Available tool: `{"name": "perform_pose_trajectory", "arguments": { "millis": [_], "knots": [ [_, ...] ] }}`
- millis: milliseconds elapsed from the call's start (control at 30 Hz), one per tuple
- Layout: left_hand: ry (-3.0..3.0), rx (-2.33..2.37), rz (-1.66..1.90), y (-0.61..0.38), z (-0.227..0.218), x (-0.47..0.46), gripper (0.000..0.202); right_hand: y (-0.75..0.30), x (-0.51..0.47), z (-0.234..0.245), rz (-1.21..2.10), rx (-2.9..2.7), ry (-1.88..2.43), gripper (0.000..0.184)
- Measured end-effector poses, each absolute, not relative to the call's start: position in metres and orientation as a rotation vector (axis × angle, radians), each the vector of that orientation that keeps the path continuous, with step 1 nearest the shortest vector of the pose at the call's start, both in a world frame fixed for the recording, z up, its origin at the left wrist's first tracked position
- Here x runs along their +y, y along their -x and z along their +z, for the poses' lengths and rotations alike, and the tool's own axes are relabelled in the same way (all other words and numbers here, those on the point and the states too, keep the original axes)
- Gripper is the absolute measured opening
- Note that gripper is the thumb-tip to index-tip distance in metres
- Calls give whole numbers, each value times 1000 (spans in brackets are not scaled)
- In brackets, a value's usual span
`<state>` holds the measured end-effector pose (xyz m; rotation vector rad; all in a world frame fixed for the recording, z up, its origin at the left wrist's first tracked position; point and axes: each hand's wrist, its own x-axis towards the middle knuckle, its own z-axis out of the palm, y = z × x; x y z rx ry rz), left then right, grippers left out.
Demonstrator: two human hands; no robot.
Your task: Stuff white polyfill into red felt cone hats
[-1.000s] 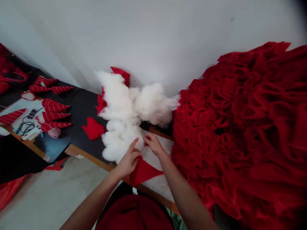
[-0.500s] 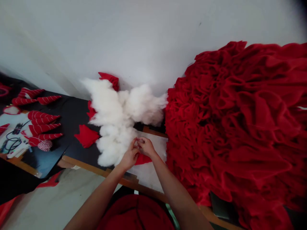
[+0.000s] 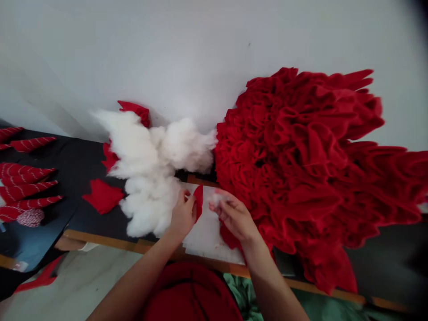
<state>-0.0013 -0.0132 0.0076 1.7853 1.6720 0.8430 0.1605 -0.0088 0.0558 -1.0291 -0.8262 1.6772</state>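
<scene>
Closest to us there's a red bundle (image 3: 190, 294) in the lap and a bit of green cloth (image 3: 247, 294) beside it. Just past that, over the white sheet (image 3: 207, 236) at the table edge, our two hands sit near each other but not touching. The left hand (image 3: 182, 216) is pinched on a small red felt piece (image 3: 199, 201), held up on edge. The right hand (image 3: 236, 218) has its fingertips closed on a little tuft of white stuffing (image 3: 216, 198), right beside that piece.

The piece looks flat and limp, no bulge we can make out, so our guess is this one has barely got any filling in it.

Further back is the big stuffing heap (image 3: 150, 165), fluffy and plentiful, touching the left hand. Off to the right is a huge mound of red pieces (image 3: 301, 165), crumpled and empty-looking – that reads as a lot left to go. A loose red scrap (image 3: 102, 196) lies on the black tabletop (image 3: 80, 165), and at the far left a row of red striped cones (image 3: 25, 189) looks plump and done, but it's a small batch by comparison. The white wall (image 3: 167, 53) is behind it all.
</scene>
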Motion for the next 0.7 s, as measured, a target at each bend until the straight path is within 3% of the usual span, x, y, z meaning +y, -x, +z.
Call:
{"name": "perform_pose_trajectory", "arguments": {
  "millis": [67, 133, 267, 467, 600, 700],
  "knots": [
    [-1729, 1637, 872, -5, 14, -12, 16, -155, -33, 56, 1575, -978, 1120, 27],
    [-1707, 1592, 878, -9, 16, -10, 13, -144, -49, 46, 1257, -1184, 1270, 18],
    [-1616, 1518, 940, -17, 17, -13, 13, -127, -53, 15, 743, -1369, 1420, 22],
    [-1429, 1429, 971, -29, 33, -33, 10, -127, -43, -7, 888, -1363, 1497, 9],
    [-1549, 1379, 972, -25, 47, -44, 9, -123, -46, 2, 1080, -1410, 1371, 19],
    [-1622, 1324, 1063, -16, 62, -54, 8, -120, -46, 13, 1186, -1257, 1282, 13]
  ]
}}
